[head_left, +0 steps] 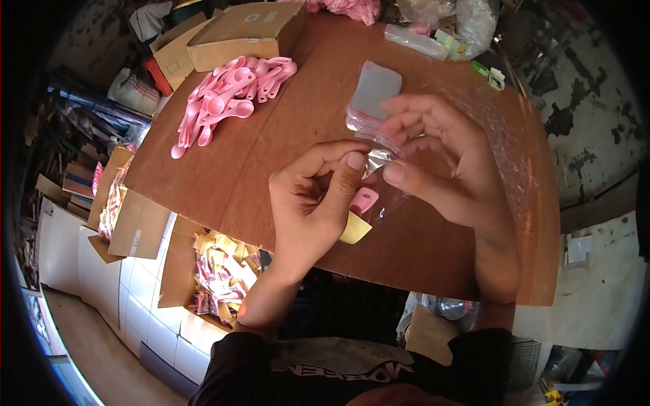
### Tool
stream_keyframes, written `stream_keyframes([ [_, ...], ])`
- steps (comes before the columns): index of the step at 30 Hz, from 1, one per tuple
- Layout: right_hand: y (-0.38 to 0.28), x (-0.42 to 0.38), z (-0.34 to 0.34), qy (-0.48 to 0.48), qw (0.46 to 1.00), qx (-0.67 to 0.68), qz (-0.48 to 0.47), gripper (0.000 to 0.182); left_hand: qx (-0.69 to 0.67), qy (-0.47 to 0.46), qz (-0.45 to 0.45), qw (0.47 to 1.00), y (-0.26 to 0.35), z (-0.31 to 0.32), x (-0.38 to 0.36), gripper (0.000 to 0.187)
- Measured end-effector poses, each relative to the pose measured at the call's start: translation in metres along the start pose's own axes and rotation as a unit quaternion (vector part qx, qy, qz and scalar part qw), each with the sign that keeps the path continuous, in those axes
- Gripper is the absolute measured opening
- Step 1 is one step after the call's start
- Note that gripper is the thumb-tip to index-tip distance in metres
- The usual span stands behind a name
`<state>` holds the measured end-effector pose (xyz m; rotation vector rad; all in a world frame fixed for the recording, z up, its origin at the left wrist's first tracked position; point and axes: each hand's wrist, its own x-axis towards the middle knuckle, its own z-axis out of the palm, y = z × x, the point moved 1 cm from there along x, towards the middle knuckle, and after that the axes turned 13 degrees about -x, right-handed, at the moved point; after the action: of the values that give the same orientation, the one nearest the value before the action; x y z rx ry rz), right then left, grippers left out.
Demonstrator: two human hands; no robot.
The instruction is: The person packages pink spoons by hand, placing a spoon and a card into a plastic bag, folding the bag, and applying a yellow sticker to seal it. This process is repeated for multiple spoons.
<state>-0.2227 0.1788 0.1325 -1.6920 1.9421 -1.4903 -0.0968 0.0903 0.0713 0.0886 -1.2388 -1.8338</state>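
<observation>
My left hand (315,193) pinches a small clear plastic bag (377,162) between thumb and forefinger, its shiny edge catching the light. Just below the pinch, a pink spoon's handle end (365,199) with a hole and a yellow card (355,229) show, partly hidden by that hand. My right hand (453,159) is held to the right of the bag, fingers curved and apart, the thumb tip close to the shiny plastic. Behind the hands lies a stack of flat clear bags (376,89) on the brown table (298,128).
Pink measuring spoons (230,95) are heaped at the left of the table, before a cardboard box (247,37). An open carton (179,271) of packed pieces stands below the left edge. Loose plastic film (504,149) and a green-handled tool (491,74) lie at the right.
</observation>
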Motion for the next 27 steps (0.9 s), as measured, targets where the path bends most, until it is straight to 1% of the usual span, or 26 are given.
stream_keyframes([
  [1,-0.003,0.001,0.001,0.094,0.994,0.009,-0.055,0.013,0.0,0.0,0.0,1.0,0.0,-0.001,-0.001,0.019],
  [2,-0.003,0.002,-0.004,0.095,0.994,0.009,-0.056,0.013,0.013,0.004,-0.009,1.0,-0.001,-0.003,-0.002,0.02],
  [3,-0.005,0.002,-0.012,0.071,0.983,-0.093,-0.144,0.016,0.026,0.009,-0.018,0.999,-0.002,-0.004,-0.002,0.02],
  [4,-0.006,0.002,-0.016,0.046,0.953,-0.194,-0.229,0.02,0.026,0.009,-0.017,0.999,-0.002,-0.004,-0.003,0.02],
  [5,-0.007,0.001,-0.016,0.046,0.953,-0.195,-0.229,0.02,0.036,0.009,-0.026,0.999,-0.002,-0.003,-0.003,0.02],
  [7,-0.01,-0.004,-0.012,0.028,0.929,-0.293,-0.223,0.02,0.045,0.006,-0.034,0.998,0.0,-0.001,-0.004,0.02],
  [8,-0.008,-0.003,-0.01,0.055,0.911,-0.335,-0.236,0.02,0.07,-0.005,-0.029,0.997,0.001,0.0,-0.004,0.019],
  [9,-0.008,-0.003,-0.01,0.057,0.911,-0.336,-0.235,0.02,0.094,-0.016,-0.024,0.995,0.002,0.001,-0.005,0.019],
  [10,-0.007,-0.004,-0.009,0.057,0.904,-0.349,-0.239,0.021,0.113,-0.02,0.016,0.993,-0.001,0.002,-0.005,0.019],
  [11,-0.007,-0.005,-0.009,0.058,0.898,-0.363,-0.244,0.023,0.113,-0.021,0.014,0.993,0.001,0.003,-0.006,0.019],
  [13,-0.007,-0.005,-0.008,0.063,0.889,-0.376,-0.255,0.022,0.187,-0.044,-0.01,0.981,0.008,0.004,-0.007,0.02],
  [14,-0.007,-0.005,-0.008,0.068,0.879,-0.388,-0.267,0.022,0.187,-0.044,-0.01,0.981,0.008,0.004,-0.007,0.02],
  [16,-0.007,-0.006,-0.006,0.067,0.875,-0.399,-0.267,0.021,0.248,-0.061,0.041,0.966,0.007,0.004,-0.007,0.02],
  [20,-0.007,-0.01,-0.005,0.044,0.857,-0.443,-0.259,0.016,0.298,-0.083,0.069,0.948,0.004,0.002,-0.008,0.021],
  [22,-0.007,-0.01,-0.006,0.053,0.863,-0.431,-0.258,0.016,0.368,-0.141,0.103,0.913,0.005,0.0,-0.008,0.021],
  [24,-0.007,-0.01,-0.008,0.061,0.87,-0.417,-0.256,0.015,0.348,-0.152,0.097,0.92,0.007,0.001,-0.007,0.021],
  [26,-0.006,-0.008,-0.015,0.045,0.917,-0.337,-0.211,0.013,0.328,-0.163,0.091,0.926,0.009,0.001,-0.008,0.021],
  [27,-0.007,-0.007,-0.018,0.045,0.916,-0.337,-0.21,0.013,0.265,-0.15,0.081,0.949,0.01,0.0,-0.01,0.02],
])
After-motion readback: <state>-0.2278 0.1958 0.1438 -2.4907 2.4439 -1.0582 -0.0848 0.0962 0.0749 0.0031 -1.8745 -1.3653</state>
